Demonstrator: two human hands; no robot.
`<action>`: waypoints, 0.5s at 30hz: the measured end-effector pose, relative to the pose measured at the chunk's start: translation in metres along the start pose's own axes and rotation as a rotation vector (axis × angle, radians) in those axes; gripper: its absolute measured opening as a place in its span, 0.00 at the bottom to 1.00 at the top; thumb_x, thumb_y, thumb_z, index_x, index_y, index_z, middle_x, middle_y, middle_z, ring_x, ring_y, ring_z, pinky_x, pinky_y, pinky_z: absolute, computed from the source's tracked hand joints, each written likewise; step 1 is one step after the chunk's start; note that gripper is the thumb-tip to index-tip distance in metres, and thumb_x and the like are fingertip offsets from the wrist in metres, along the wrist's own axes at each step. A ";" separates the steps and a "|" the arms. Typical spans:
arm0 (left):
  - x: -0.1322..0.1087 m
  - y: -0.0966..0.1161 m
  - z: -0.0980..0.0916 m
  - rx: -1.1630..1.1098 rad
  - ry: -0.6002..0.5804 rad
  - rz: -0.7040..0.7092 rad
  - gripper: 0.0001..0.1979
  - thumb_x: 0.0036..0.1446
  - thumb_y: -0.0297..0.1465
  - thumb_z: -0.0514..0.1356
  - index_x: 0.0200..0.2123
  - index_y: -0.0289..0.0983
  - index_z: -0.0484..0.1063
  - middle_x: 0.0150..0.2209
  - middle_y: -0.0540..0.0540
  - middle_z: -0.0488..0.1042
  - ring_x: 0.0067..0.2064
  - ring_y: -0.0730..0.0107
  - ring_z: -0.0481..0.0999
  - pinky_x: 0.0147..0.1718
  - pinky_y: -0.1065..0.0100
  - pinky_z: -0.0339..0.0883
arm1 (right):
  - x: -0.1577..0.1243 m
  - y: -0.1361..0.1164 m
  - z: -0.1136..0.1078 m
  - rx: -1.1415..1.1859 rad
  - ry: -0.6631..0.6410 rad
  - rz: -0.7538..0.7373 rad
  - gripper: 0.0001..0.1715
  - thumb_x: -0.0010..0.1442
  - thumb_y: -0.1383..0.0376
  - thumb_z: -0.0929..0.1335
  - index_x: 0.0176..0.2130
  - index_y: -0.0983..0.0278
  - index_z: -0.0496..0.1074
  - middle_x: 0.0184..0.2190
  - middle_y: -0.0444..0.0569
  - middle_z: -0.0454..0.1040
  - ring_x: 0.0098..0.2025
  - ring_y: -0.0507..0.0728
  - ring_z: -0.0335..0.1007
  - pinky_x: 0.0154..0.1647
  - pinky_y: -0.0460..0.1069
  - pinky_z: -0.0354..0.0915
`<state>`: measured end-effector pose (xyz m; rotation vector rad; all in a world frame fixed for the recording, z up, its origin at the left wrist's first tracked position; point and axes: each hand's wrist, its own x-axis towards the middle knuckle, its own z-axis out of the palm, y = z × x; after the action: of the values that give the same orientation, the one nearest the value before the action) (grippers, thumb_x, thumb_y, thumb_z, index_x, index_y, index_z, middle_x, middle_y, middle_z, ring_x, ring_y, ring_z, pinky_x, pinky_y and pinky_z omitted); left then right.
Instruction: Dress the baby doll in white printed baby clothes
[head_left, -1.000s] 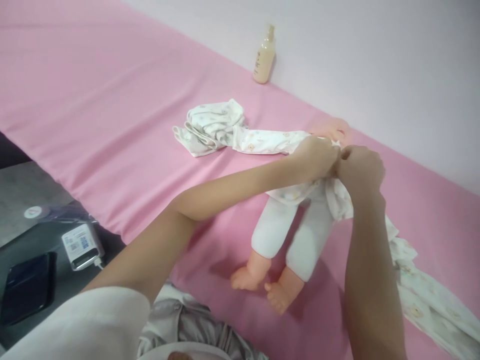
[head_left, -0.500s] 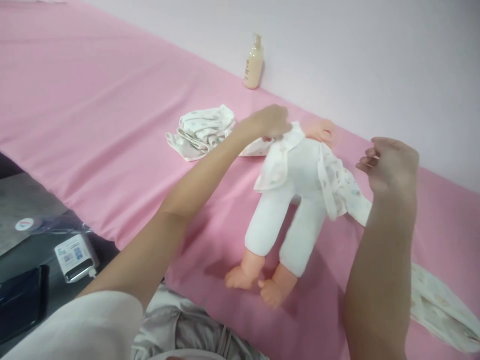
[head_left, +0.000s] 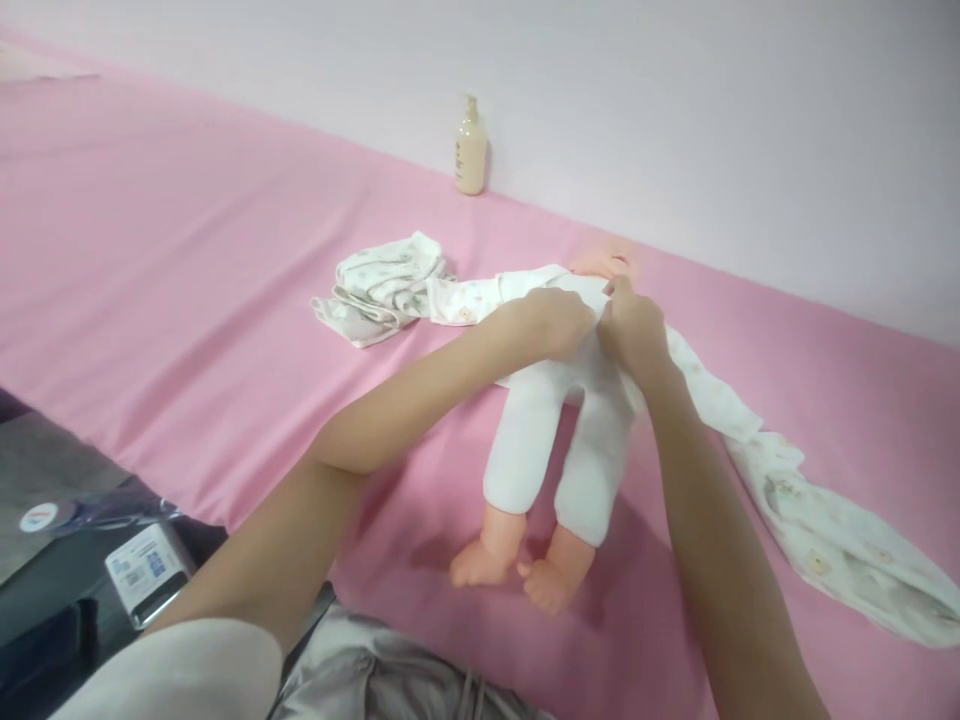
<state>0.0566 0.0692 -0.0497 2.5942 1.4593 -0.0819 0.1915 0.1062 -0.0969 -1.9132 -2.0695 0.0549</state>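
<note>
A soft-bodied doll [head_left: 517, 455] lies on its back on a pink-covered worktop [head_left: 187, 250], its head toward the pale wall [head_left: 712, 130] and its bare feet [head_left: 551, 575] toward the person. It has white legs and wears a white patterned jacket [head_left: 716, 390], the sleeves stretched out to both sides. The person's left hand [head_left: 559, 322] and right hand [head_left: 634, 325] meet over the doll's chest, close together. The left grip is narrow, fingers curled under; the right grip is narrow too, its fingers bent near the doll's neck. What either pinches is hidden, so I cannot tell. Left of the doll, touching a sleeve, lies a bunched white printed cloth [head_left: 390, 285]; to the right, a longer crumpled cloth [head_left: 847, 555] trails past the other sleeve. A cream pump bottle [head_left: 471, 155] stands upright beside the wall. At lower left sits a white labelled device [head_left: 146, 570].
</note>
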 end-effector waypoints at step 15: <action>-0.046 0.033 -0.002 -0.016 -0.136 0.311 0.15 0.51 0.32 0.57 0.43 0.38 0.75 0.29 0.45 0.74 0.28 0.65 0.71 0.29 0.66 0.60 | -0.152 0.163 -0.078 -0.086 -0.049 0.526 0.21 0.61 0.56 0.62 0.51 0.63 0.67 0.56 0.59 0.66 0.57 0.67 0.62 0.58 0.57 0.57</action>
<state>0.0603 0.0142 -0.0378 2.7066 0.9952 -0.2018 0.3762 -0.0400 -0.0941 -2.4797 -1.5607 0.1347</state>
